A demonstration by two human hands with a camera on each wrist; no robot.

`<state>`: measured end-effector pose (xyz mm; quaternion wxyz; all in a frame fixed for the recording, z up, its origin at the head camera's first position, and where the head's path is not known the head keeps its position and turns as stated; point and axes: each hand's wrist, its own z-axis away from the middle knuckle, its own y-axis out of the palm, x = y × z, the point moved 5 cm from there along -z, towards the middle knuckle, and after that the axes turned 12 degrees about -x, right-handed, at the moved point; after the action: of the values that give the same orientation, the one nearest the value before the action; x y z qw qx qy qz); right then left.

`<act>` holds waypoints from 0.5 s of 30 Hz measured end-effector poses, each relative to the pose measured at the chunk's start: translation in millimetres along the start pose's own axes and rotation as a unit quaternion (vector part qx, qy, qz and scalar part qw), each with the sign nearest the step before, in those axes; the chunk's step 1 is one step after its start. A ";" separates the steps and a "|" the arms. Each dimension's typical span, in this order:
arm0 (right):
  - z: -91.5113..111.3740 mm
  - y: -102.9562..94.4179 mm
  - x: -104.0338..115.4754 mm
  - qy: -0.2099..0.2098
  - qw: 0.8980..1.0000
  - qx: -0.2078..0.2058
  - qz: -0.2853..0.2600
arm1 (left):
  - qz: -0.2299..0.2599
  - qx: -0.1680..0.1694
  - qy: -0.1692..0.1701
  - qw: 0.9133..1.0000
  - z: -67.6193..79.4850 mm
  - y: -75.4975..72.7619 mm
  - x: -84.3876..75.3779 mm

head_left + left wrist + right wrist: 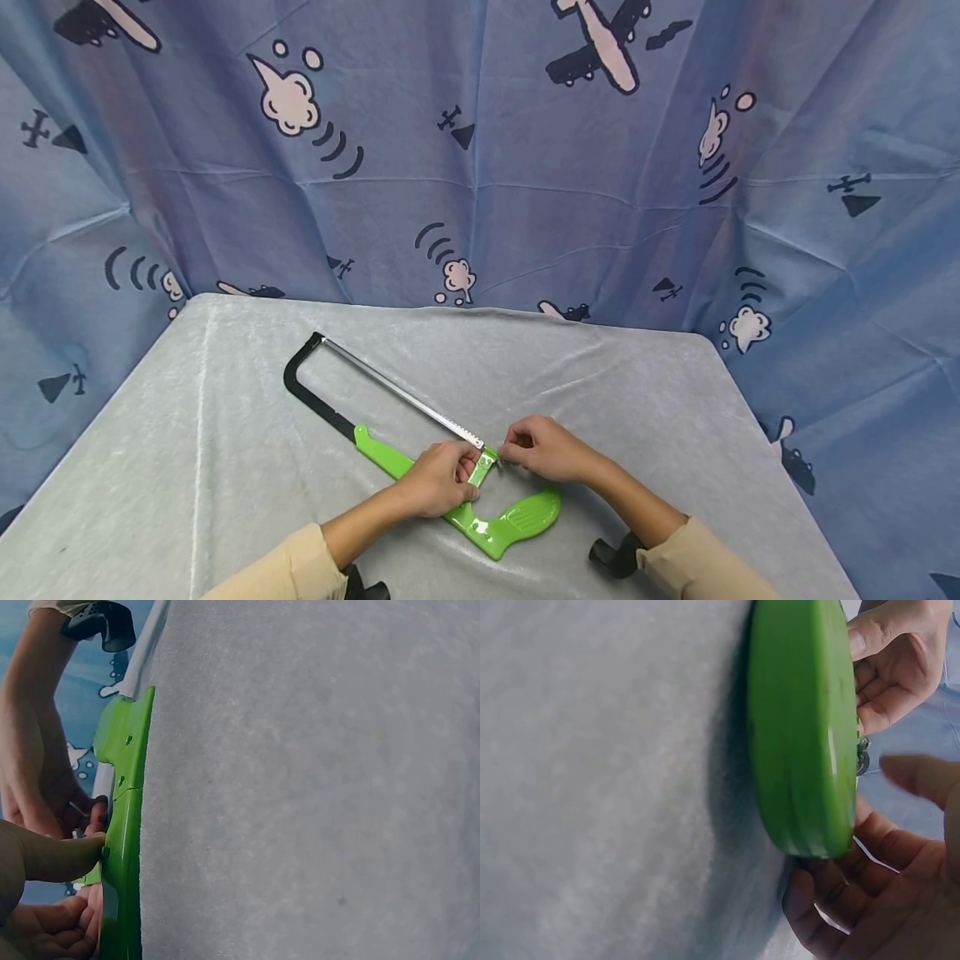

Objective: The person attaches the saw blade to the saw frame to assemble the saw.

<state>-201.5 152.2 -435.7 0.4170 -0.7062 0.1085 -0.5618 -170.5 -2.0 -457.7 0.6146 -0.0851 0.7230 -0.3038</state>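
A hacksaw [382, 457] lies on the cloth-covered table, with a green handle [528, 512], a black bowed front and a silvery blade [401, 392]. My left hand [438, 479] grips the green frame by the post near the blade's handle end. In the left wrist view, the left thumb [64, 855] presses against the green edge. Close by that post, my right hand [551, 450] has its fingertips around a small metal wing nut [864, 756]. The right wrist view shows the blurred right thumb [915, 776] apart from the nut, with the other fingers loosely bent below.
Light grey cloth [247, 483] covers the table, with some wrinkles on the right. A blue patterned curtain [480, 167] hangs right behind the table's back edge. Black wrist mounts [617, 557] sit by both sleeves, low over the cloth.
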 end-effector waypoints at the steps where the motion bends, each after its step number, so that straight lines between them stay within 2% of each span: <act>1: 0.0 0.3 0.1 0.000 1.000 0.002 -0.001 | 0.000 0.000 0.000 1.000 -0.2 0.0 0.0; 7: 1.1 2.9 0.7 0.001 1.000 0.017 0.005 | 0.002 -0.001 0.002 1.000 0.4 0.1 -1.4; 15: 1.8 4.5 -1.0 -0.007 0.998 0.054 -0.016 | 0.004 0.001 -0.003 1.000 0.3 0.0 -1.4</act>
<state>-198.9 150.8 -439.6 0.4463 -0.6882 0.0639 -0.5685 -169.9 -1.5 -456.5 0.6177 -0.0824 0.7214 -0.3020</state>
